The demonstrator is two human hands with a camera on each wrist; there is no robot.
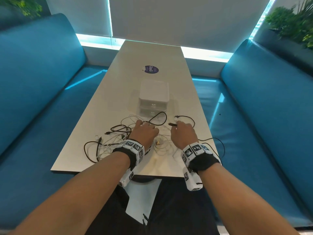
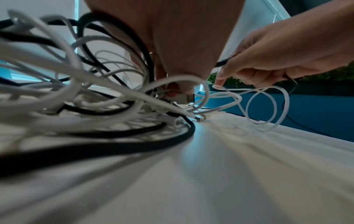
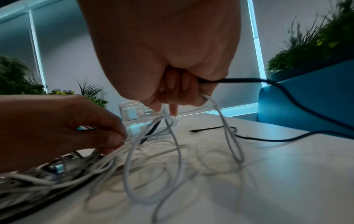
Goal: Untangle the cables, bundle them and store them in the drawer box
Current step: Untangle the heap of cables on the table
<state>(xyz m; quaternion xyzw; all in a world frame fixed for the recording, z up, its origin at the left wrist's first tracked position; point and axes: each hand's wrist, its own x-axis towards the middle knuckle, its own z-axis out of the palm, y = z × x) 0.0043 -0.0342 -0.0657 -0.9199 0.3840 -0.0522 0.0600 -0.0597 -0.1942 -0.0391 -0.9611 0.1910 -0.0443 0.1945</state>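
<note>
A tangle of black and white cables (image 1: pixel 118 139) lies on the near end of the white table (image 1: pixel 149 55). Behind it stands a small clear drawer box (image 1: pixel 153 97) with two shut drawers. My left hand (image 1: pixel 144 124) is down in the tangle, its fingertips pinching white cable (image 3: pixel 132 142) strands. My right hand (image 1: pixel 176 126) is curled round a black cable (image 3: pixel 239 80) near its plug, and a white cable loop (image 3: pixel 177 151) hangs from the same fingers. In the left wrist view the left hand (image 2: pixel 176 89) is ringed by cable loops (image 2: pixel 86 98), with the right hand (image 2: pixel 229 75) just beyond.
Blue padded benches (image 1: pixel 264 102) run along both sides of the table. A round purple sticker (image 1: pixel 151 69) sits beyond the box. One black cable (image 1: pixel 220 146) trails over the table's right edge. Plants (image 1: pixel 291 22) stand behind the benches.
</note>
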